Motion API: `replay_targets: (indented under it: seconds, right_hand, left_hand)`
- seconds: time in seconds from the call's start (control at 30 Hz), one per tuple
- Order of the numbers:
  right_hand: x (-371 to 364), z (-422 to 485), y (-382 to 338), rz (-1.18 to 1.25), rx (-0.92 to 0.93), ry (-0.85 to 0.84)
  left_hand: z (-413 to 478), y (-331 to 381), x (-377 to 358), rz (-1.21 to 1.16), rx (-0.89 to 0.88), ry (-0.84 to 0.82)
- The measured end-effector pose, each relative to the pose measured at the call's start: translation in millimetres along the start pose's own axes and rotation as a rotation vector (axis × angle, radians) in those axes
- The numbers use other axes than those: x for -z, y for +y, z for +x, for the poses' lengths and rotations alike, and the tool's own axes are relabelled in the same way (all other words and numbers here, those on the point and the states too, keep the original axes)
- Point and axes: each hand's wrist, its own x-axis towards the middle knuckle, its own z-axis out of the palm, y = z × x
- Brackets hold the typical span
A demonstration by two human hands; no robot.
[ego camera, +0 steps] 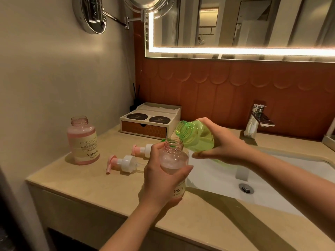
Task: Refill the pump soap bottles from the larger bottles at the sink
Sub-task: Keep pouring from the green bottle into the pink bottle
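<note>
Your left hand (160, 178) is wrapped round the clear bottle (174, 160), held upright with its neck open, at the edge of the sink (213, 180). Your right hand (224, 144) grips the green bottle (197, 138), tipped on its side, its open mouth just above and beside the clear bottle's neck. Two pumps (125, 163) lie on the counter (90, 187) to the left. Farther left a pink bottle (83, 142) stands uncapped. A box (150, 124) sits by the wall; a tap (257, 120) stands behind the sink.
</note>
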Motion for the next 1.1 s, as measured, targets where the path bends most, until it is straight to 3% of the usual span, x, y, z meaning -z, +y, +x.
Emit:
replay_targets:
  seconds: [0.2,0.6,1.1]
  right_hand:
    - [-14,-1,1,0.011,-0.090,0.085]
    - [-6,48,-17,0.203,-0.212,0.517]
    - [-60,163,-39,0.395,-0.214,0.503]
  left_hand:
    - [6,4,9,-0.034,0.024,-0.050]
    - [61,31,70,-0.020,-0.024,0.072]
    - [151,-33,106,0.149,0.114,0.307]
